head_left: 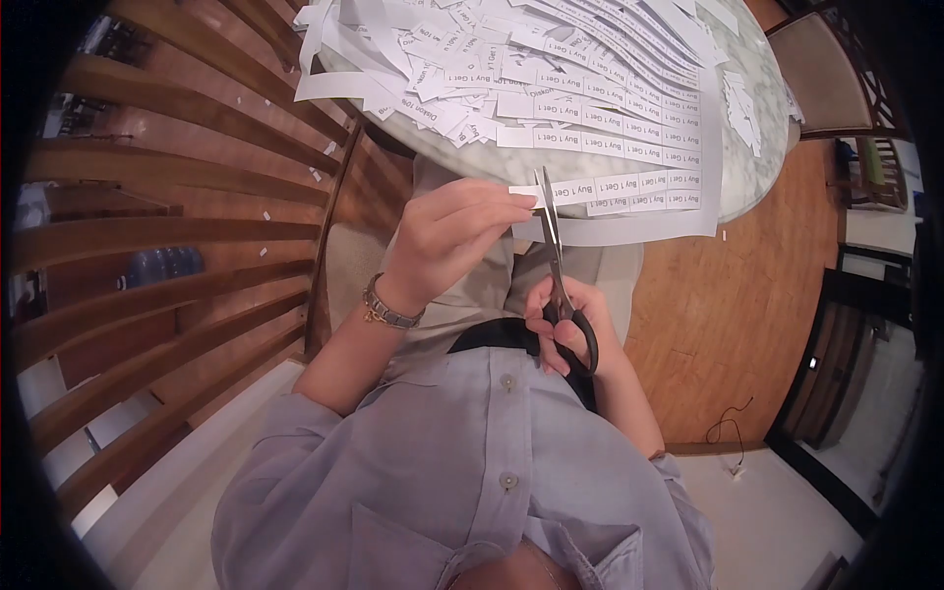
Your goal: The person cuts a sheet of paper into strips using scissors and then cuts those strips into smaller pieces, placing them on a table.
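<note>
Between its fingertips, my left hand (457, 231) pinches the end of a white paper strip (610, 185) printed with repeated "Buy 1 Get 1" text. My right hand (580, 324) grips black-handled scissors (555, 251), its fingers around the handle loops. The slightly parted blades point away from my body and cross the strip just right of my left fingertips. Toward the right, the strip joins a larger paper sheet (710, 197) cut into long parallel strips. Another short strip (615, 208) lies just below the one I hold.
A round marble table (757, 69) carries a pile of cut paper slips (433, 69), some reading "Diskon 10%". A slatted wooden piece (197, 236) stands at the left. At upper right is a chair (821, 74). Small paper scraps lie on the wooden floor (728, 324).
</note>
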A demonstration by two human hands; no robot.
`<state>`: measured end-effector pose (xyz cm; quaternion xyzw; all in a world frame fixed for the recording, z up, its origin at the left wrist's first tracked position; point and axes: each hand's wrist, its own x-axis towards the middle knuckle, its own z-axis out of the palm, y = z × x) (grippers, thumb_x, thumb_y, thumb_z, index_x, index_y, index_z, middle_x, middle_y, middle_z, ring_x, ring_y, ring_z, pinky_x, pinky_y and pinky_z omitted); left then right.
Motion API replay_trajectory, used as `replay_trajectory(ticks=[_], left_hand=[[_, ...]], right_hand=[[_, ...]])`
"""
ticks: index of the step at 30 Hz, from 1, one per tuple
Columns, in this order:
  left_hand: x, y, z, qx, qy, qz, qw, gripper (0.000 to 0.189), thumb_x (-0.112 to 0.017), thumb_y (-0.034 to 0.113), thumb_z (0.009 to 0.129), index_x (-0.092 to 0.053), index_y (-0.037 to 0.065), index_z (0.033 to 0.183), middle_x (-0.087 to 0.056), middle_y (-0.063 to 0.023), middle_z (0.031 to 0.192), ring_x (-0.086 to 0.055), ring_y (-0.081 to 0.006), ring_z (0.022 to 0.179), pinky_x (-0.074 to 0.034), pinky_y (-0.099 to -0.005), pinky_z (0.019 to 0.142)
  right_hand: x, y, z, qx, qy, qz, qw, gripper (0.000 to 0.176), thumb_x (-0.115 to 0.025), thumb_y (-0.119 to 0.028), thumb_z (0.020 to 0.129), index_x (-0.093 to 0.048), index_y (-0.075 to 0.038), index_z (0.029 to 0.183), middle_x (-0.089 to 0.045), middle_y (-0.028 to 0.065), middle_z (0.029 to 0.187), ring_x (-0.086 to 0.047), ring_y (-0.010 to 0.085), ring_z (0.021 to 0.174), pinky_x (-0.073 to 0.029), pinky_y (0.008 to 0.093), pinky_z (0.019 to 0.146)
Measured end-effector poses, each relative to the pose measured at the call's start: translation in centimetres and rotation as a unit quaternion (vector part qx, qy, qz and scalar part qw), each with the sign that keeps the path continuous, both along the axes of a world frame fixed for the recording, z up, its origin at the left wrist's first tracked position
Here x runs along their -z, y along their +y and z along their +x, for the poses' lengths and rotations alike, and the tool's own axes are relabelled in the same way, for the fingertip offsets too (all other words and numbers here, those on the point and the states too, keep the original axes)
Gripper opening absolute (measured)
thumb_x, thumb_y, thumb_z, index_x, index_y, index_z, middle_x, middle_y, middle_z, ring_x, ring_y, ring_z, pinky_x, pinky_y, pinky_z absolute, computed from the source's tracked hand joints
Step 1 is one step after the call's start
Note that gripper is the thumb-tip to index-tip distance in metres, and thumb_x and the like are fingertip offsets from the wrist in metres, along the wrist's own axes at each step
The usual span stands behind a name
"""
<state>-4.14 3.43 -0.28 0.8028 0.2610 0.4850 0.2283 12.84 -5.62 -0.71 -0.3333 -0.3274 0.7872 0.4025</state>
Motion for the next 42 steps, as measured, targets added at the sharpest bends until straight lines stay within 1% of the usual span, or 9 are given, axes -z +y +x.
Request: replay_trajectory(ticks=[23,26,28,29,31,34,35,37,42], left_hand=[[-0.1,0.4,-0.1,-0.014,0.000,0.001,1.000,0.017,-0.060,-0.009,0.060,-0.059,0.000,0.074,-0.062,-0.0092,0.078,-0.059,-0.0206,0.073,-0.047,-0.0277,0.064],[-0.4,2.4,-1.0,-0.083,0.015,0.021,0.996,0.015,-0.060,-0.008,0.062,-0.059,0.001,0.074,-0.062,-0.0073,0.079,-0.059,-0.0186,0.075,-0.047,-0.0268,0.064],[-0.6,4.0,-1.9,-0.158,0.066,0.060,0.983,0.015,-0.061,-0.005,0.063,-0.060,0.002,0.076,-0.062,-0.0050,0.083,-0.057,-0.0142,0.065,-0.045,-0.0236,0.058],[-0.9,4.1,-2.2,-0.159,0.066,0.061,0.983,0.015,-0.061,-0.005,0.063,-0.060,0.002,0.076,-0.062,-0.0050,0.083,-0.057,-0.0142,0.065,-0.045,-0.0236,0.058],[-1.5,4.3,-2.4,-0.210,0.075,-0.088,0.971,0.018,-0.063,-0.001,0.063,-0.061,0.004,0.080,-0.062,-0.0047,0.089,-0.049,-0.0113,0.055,-0.041,-0.0212,0.052],[-1.1,4.2,-2.4,-0.118,0.071,-0.039,0.990,0.024,-0.065,0.002,0.062,-0.062,0.006,0.085,-0.061,-0.0036,0.093,-0.040,-0.0100,0.050,-0.037,-0.0202,0.047],[-1.0,4.0,-2.2,-0.118,0.071,-0.039,0.990,0.024,-0.065,0.002,0.062,-0.062,0.006,0.085,-0.061,-0.0036,0.093,-0.040,-0.0100,0.050,-0.037,-0.0202,0.047],[-1.1,3.4,-1.5,-0.065,0.134,-0.013,0.989,0.028,-0.067,0.006,0.061,-0.061,0.007,0.088,-0.060,-0.0023,0.094,-0.041,-0.0117,0.051,-0.037,-0.0206,0.048],[-1.0,2.6,-1.3,-0.060,0.174,0.009,0.983,0.030,-0.069,0.011,0.059,-0.061,0.009,0.088,-0.061,-0.0006,0.091,-0.041,-0.0141,0.052,-0.038,-0.0217,0.050]], right_hand=[[-0.7,0.2,-0.2,0.012,-0.046,-0.019,0.999,0.024,-0.062,-0.013,0.072,-0.045,0.001,0.078,-0.045,0.0034,0.056,-0.043,0.0089,0.032,-0.040,0.0227,0.033],[-0.7,0.1,-0.1,0.005,-0.046,-0.036,0.998,0.024,-0.063,-0.010,0.070,-0.045,0.001,0.080,-0.045,0.0033,0.056,-0.043,0.0089,0.032,-0.039,0.0224,0.033],[-0.5,0.1,0.0,0.012,-0.040,-0.040,0.998,0.025,-0.063,-0.007,0.068,-0.044,0.001,0.081,-0.044,0.0035,0.057,-0.043,0.0089,0.033,-0.039,0.0222,0.033],[-0.6,0.0,0.0,0.011,-0.040,-0.038,0.998,0.025,-0.063,-0.007,0.068,-0.044,0.001,0.081,-0.044,0.0035,0.057,-0.043,0.0089,0.033,-0.039,0.0222,0.033],[-0.7,0.0,-0.1,0.027,-0.048,-0.039,0.998,0.026,-0.064,-0.007,0.068,-0.044,0.001,0.082,-0.044,0.0037,0.057,-0.043,0.0086,0.033,-0.040,0.0221,0.033],[-0.4,0.0,0.1,0.025,-0.042,-0.029,0.998,0.026,-0.064,-0.008,0.068,-0.044,0.001,0.082,-0.044,0.0034,0.057,-0.043,0.0084,0.033,-0.040,0.0220,0.033],[-0.4,0.0,0.0,0.025,-0.042,-0.030,0.998,0.026,-0.064,-0.008,0.068,-0.044,0.001,0.082,-0.044,0.0034,0.057,-0.043,0.0084,0.033,-0.040,0.0220,0.033],[-0.2,0.0,0.0,0.023,-0.027,-0.014,0.999,0.027,-0.064,-0.009,0.068,-0.044,0.001,0.082,-0.045,0.0032,0.057,-0.043,0.0082,0.033,-0.040,0.0220,0.033],[-0.3,0.0,0.1,0.010,-0.039,-0.021,0.999,0.026,-0.064,-0.009,0.068,-0.044,0.001,0.082,-0.045,0.0034,0.057,-0.044,0.0083,0.034,-0.039,0.0219,0.033]])
